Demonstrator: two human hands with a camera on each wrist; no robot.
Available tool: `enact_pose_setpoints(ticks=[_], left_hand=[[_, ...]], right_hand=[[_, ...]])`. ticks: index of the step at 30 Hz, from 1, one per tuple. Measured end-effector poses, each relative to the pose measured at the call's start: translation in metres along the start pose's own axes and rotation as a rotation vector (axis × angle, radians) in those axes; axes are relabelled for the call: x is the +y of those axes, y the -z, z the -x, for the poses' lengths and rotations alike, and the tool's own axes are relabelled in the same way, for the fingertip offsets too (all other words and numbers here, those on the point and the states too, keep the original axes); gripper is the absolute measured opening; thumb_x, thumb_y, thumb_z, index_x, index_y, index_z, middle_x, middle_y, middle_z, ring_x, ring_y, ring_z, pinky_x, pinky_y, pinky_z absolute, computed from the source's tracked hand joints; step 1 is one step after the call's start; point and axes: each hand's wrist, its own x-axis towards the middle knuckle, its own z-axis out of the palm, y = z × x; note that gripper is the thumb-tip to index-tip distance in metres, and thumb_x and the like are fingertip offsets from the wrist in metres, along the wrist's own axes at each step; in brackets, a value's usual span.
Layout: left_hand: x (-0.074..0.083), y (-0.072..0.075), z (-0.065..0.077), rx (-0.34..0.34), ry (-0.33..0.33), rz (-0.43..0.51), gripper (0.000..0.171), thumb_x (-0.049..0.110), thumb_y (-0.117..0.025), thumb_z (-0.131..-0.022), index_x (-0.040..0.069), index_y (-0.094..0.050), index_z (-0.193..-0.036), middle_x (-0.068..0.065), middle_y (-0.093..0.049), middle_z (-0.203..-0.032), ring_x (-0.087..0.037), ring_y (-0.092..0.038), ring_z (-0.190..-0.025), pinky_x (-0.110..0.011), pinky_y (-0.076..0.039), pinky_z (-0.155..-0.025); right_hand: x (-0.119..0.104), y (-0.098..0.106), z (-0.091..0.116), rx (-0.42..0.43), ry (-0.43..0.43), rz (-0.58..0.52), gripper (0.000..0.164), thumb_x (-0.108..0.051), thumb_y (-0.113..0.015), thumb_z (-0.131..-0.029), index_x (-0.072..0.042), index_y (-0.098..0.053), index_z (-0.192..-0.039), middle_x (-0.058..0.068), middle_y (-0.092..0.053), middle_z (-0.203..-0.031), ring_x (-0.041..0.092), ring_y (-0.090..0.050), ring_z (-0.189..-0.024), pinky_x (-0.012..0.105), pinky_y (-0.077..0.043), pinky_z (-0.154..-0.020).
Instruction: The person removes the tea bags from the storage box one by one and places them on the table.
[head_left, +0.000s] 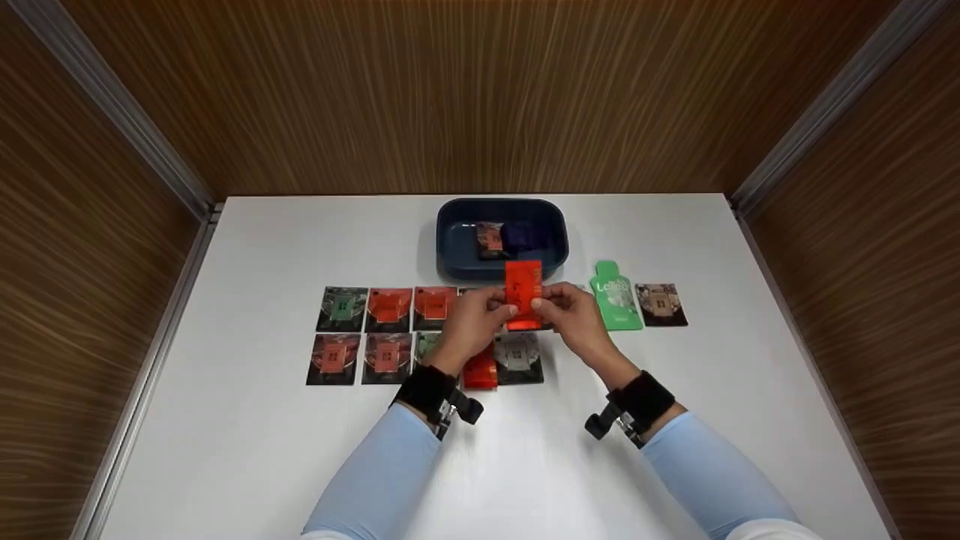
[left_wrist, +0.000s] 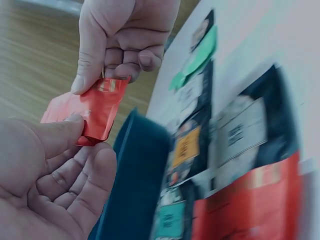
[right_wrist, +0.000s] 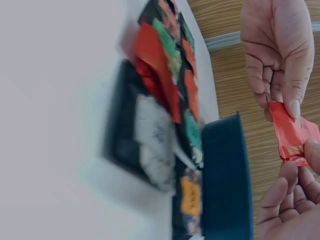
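Note:
Both hands hold a small red sachet (head_left: 523,279) up over the table, in front of the blue tub. My left hand (head_left: 474,321) pinches its left edge between thumb and fingers, and my right hand (head_left: 579,318) pinches the right edge. In the left wrist view the thumbs lie on the face of the red sachet (left_wrist: 95,111), with fingers behind it. Gold print runs along one end. Below the left hand, another red sachet (head_left: 480,369) lies on the table beside a black-and-white packet (head_left: 519,358).
The dark blue tub (head_left: 459,265) holds a brown-and-black packet (head_left: 490,241) and a dark purple one (head_left: 523,236). Two rows of flat packets lie on the white table (head_left: 262,450), partly hidden by the hands. A green bottle-shaped pouch (head_left: 617,301) and a floral packet (head_left: 662,304) lie right.

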Motion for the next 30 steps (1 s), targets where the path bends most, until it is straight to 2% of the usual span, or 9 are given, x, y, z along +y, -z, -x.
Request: enact_pose_setpoints(ticks=[4, 6, 10, 12, 15, 18, 20, 24, 30], left_hand=[[-0.001, -0.012, 0.006, -0.048, 0.034, -0.018, 0.037, 0.023, -0.073, -0.101, 0.01, -0.069, -0.135, -0.003, -0.078, -0.102, -0.013, -0.07, -0.084, -0.029, -0.055, -0.071], [-0.001, -0.017, 0.009, -0.071, 0.049, -0.025, 0.046, 0.022, -0.074, -0.101, 0.011, -0.063, -0.144, -0.002, -0.077, -0.103, -0.011, -0.069, -0.082, -0.028, -0.055, -0.069], [-0.002, -0.025, 0.015, -0.097, 0.035, -0.123, 0.05, 0.02, -0.073, -0.101, 0.012, -0.059, -0.148, -0.002, -0.076, -0.109, -0.013, -0.069, -0.087, -0.03, -0.056, -0.074], [-0.003, -0.028, 0.018, -0.106, -0.007, -0.199, 0.045, 0.018, -0.072, -0.102, 0.011, -0.063, -0.145, -0.004, -0.076, -0.118, -0.016, -0.071, -0.095, -0.033, -0.058, -0.081], [-0.007, -0.033, 0.024, -0.104, -0.117, -0.358, 0.034, 0.015, -0.071, -0.101, 0.011, -0.071, -0.135, -0.006, -0.076, -0.126, -0.022, -0.07, -0.111, -0.036, -0.057, -0.095], [-0.012, -0.038, 0.028, -0.086, -0.248, -0.522, 0.026, 0.009, -0.071, -0.098, 0.012, -0.079, -0.122, -0.005, -0.078, -0.121, -0.025, -0.07, -0.113, -0.037, -0.052, -0.102], [-0.014, -0.042, 0.03, -0.078, -0.305, -0.609, 0.024, 0.007, -0.072, -0.094, 0.014, -0.083, -0.115, -0.002, -0.08, -0.116, -0.026, -0.067, -0.11, -0.039, -0.05, -0.102], [-0.016, -0.048, 0.033, -0.097, -0.334, -0.672, 0.023, 0.008, -0.072, -0.094, 0.018, -0.084, -0.11, 0.003, -0.08, -0.113, -0.024, -0.062, -0.104, -0.041, -0.048, -0.095], [-0.02, -0.055, 0.036, -0.132, -0.365, -0.769, 0.02, 0.009, -0.069, -0.097, 0.021, -0.085, -0.097, 0.007, -0.08, -0.102, -0.022, -0.061, -0.097, -0.04, -0.045, -0.085]], right_hand=[[0.011, 0.004, 0.012, 0.0, -0.079, 0.007, 0.029, -0.025, -0.075, -0.1, 0.0, -0.07, -0.115, 0.007, -0.076, -0.093, 0.015, -0.067, -0.077, 0.026, -0.052, -0.063], [0.017, 0.007, 0.017, 0.006, -0.117, 0.01, 0.026, -0.023, -0.075, -0.1, -0.001, -0.071, -0.112, 0.005, -0.075, -0.089, 0.017, -0.066, -0.075, 0.027, -0.052, -0.062], [0.029, 0.014, 0.026, 0.012, -0.196, 0.005, 0.022, -0.02, -0.076, -0.099, 0.0, -0.071, -0.107, 0.002, -0.073, -0.082, 0.018, -0.065, -0.073, 0.03, -0.053, -0.061], [0.035, 0.018, 0.031, 0.017, -0.223, 0.013, 0.02, -0.017, -0.076, -0.098, 0.001, -0.071, -0.106, 0.001, -0.072, -0.081, 0.018, -0.065, -0.072, 0.031, -0.052, -0.062], [0.044, 0.025, 0.038, 0.024, -0.255, 0.053, 0.019, -0.016, -0.076, -0.098, 0.002, -0.072, -0.102, 0.001, -0.069, -0.078, 0.016, -0.062, -0.069, 0.029, -0.049, -0.059], [0.053, 0.03, 0.044, 0.011, -0.278, 0.103, 0.019, -0.017, -0.076, -0.098, 0.001, -0.072, -0.097, 0.0, -0.066, -0.073, 0.013, -0.057, -0.061, 0.026, -0.045, -0.052], [0.057, 0.033, 0.047, -0.001, -0.296, 0.123, 0.019, -0.017, -0.076, -0.097, 0.001, -0.071, -0.095, 0.0, -0.065, -0.07, 0.011, -0.054, -0.056, 0.025, -0.042, -0.048], [0.062, 0.035, 0.052, -0.035, -0.334, 0.129, 0.017, -0.015, -0.075, -0.097, 0.001, -0.071, -0.094, 0.001, -0.065, -0.068, 0.01, -0.052, -0.051, 0.025, -0.041, -0.045], [0.061, 0.034, 0.054, -0.055, -0.35, 0.158, 0.017, -0.015, -0.073, -0.097, -0.001, -0.069, -0.089, 0.002, -0.06, -0.061, 0.011, -0.049, -0.046, 0.025, -0.041, -0.043]])
